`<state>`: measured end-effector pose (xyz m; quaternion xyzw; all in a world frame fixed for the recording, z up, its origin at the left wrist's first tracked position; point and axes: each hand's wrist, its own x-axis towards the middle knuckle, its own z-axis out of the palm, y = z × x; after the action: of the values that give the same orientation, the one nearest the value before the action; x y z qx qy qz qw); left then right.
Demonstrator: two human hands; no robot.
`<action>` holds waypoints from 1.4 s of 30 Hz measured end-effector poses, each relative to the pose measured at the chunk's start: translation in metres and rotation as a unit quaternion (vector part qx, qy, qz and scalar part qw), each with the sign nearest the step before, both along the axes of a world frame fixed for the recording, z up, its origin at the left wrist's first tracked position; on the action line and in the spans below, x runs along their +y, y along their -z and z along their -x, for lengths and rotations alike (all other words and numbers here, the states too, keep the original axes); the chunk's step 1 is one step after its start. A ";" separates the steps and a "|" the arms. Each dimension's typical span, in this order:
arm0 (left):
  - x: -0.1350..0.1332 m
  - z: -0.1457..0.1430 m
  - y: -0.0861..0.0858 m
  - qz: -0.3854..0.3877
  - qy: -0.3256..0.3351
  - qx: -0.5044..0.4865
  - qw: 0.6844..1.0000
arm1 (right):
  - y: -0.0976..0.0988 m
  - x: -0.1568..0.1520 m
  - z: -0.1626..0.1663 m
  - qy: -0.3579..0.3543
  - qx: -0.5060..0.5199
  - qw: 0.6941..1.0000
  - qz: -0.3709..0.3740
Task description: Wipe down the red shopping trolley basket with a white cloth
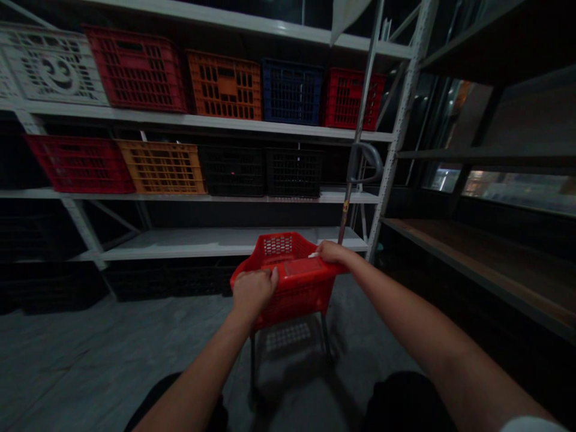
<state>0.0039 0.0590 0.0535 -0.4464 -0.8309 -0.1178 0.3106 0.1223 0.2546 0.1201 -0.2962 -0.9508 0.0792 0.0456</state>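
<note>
In front of me a red plastic shopping cart (292, 300) stands on dark legs on the grey floor. My left hand (255, 289) is wrapped over the left end of its handle edge, thumb toward the middle. Around the right end of that edge closes my right hand (330, 252), with something small and white showing by its fingers, too small to name. Between the hands lies a flat panel on the handle. The basket's far wall has rows of holes; its bottom is hidden from me.
Ahead rises a white metal rack (216, 239) holding crates, among them an orange crate (225, 84), a blue crate (292, 91) and a yellow crate (164, 168). A metal pole (363, 102) with a grey grip stands before its right end. At right are wooden shelves (495, 258).
</note>
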 end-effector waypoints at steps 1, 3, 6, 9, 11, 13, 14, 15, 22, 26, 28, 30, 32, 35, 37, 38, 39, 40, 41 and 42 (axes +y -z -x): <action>-0.001 0.001 0.000 0.000 -0.001 0.000 1.000 | 0.000 0.001 -0.008 -0.011 0.005 1.000 0.005; -0.003 0.003 0.000 0.000 -0.002 0.001 1.000 | 0.001 0.001 -0.027 -0.032 0.020 0.999 0.012; -0.006 0.007 -0.001 0.002 0.001 0.005 1.000 | 0.010 -0.006 -0.055 -0.073 0.080 0.994 0.008; -0.008 0.013 -0.001 0.008 0.008 0.010 1.000 | 0.032 -0.024 -0.068 -0.077 0.181 0.980 -0.042; -0.008 0.017 -0.001 0.012 0.017 0.013 1.000 | 0.051 -0.041 -0.065 -0.062 0.269 0.958 -0.080; -0.008 0.020 -0.001 0.016 0.026 0.013 0.999 | 0.069 -0.059 -0.054 -0.076 0.362 0.924 -0.099; -0.008 0.022 -0.001 0.017 0.028 0.013 0.999 | 0.077 -0.066 -0.049 -0.092 0.397 0.907 -0.103; -0.008 0.025 -0.002 0.018 0.027 0.013 0.999 | 0.083 -0.072 -0.043 -0.110 0.421 0.894 -0.105; -0.015 0.046 -0.006 0.051 0.054 0.002 0.997 | 0.096 -0.049 -0.063 -0.123 0.416 0.887 -0.159; -0.015 0.056 -0.008 0.074 0.065 -0.010 0.995 | 0.089 -0.020 -0.090 0.013 0.389 0.907 -0.163; -0.013 0.061 -0.008 0.083 0.067 -0.015 0.994 | 0.084 -0.012 -0.098 0.094 0.359 0.911 -0.180; -0.011 0.066 -0.009 0.091 0.076 -0.019 0.993 | 0.082 -0.009 -0.102 0.157 0.352 0.900 -0.205; -0.012 0.071 -0.010 0.095 0.091 -0.026 0.991 | 0.085 -0.012 -0.103 0.181 0.377 0.882 -0.218; -0.014 0.072 -0.010 0.058 0.112 -0.025 0.992 | 0.098 -0.028 -0.094 0.120 0.463 0.858 -0.188; -0.014 0.063 -0.011 -0.004 0.113 -0.017 0.993 | 0.107 -0.043 -0.081 0.058 0.521 0.839 -0.146; -0.013 0.054 -0.011 -0.034 0.113 -0.014 0.993 | 0.112 -0.051 -0.074 0.037 0.543 0.829 -0.127; -0.010 0.044 -0.012 -0.057 0.117 -0.012 0.991 | 0.115 -0.060 -0.067 0.021 0.560 0.821 -0.111; -0.006 0.032 -0.013 -0.071 0.128 -0.012 0.989 | 0.118 -0.068 -0.059 0.007 0.570 0.815 -0.099; 0.000 0.019 -0.014 -0.074 0.142 -0.012 0.987 | 0.119 -0.076 -0.051 -0.007 0.576 0.812 -0.090; 0.007 0.006 -0.015 -0.074 0.156 -0.011 0.985 | 0.120 -0.084 -0.043 -0.024 0.577 0.812 -0.083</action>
<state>-0.0023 0.0664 0.0688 -0.5450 -0.7436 -0.2311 0.3110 0.1656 0.1706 0.0000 -0.1678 -0.7596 0.1571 0.6084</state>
